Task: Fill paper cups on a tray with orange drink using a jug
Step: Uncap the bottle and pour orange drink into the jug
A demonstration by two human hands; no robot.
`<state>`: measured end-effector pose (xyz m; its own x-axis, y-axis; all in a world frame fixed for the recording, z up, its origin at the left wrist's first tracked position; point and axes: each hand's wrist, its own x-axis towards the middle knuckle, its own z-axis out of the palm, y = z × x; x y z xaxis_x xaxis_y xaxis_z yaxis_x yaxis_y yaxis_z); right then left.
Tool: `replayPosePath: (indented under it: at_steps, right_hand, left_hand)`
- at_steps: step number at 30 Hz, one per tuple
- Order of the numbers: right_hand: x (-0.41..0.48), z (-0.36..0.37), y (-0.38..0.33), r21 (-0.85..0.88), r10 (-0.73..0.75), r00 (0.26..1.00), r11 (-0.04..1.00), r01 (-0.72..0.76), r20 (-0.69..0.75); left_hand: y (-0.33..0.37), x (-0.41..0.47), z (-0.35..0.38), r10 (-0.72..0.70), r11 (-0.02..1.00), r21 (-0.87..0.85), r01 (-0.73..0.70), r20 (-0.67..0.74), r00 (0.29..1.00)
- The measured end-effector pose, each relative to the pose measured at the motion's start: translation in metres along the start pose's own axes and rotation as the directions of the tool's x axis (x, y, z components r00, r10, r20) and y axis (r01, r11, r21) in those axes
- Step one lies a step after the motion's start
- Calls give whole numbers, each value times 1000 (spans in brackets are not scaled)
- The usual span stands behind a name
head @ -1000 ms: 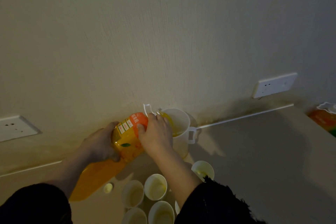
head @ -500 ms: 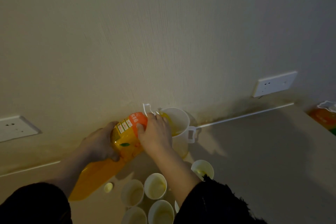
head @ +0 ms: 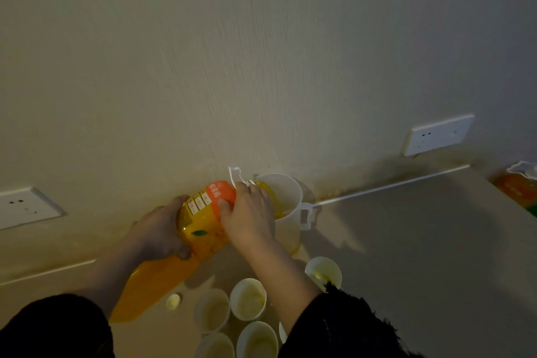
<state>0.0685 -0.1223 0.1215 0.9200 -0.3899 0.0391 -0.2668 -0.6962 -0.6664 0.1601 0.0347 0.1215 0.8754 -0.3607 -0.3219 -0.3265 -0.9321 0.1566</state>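
Bottle (head: pixel 200 229) of orange drink is tilted, its neck at the rim of the white jug (head: pixel 283 200), w/ orange liquid showing inside. Jug stands upright against the wall. L hand (head: pixel 158 231) grips the bottle's mid-body, left of jug; R hand (head: pixel 250 218) wraps the bottle's shoulder, right beside jug. Paper cups (head: pixel 248 298) cluster in front of jug. Small yellow cap (head: pixel 173 301) lies front-left of jug.

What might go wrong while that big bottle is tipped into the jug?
Both the left hand and the right hand grip the bottle, so nothing steadies the jug; a nudge from the neck might tip it toward the paper cups nearby. The big bottle looks well filled, so a surge may splash past the rim.
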Motion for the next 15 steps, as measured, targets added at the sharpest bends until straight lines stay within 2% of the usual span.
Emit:
replayPosePath:
  at_steps: [15]
  right_hand:
    - [-2,-1,1,6,-8,1000,1000,8,9]
  left_hand:
    - [-1,0,2,0,1000,2,0,16,1000]
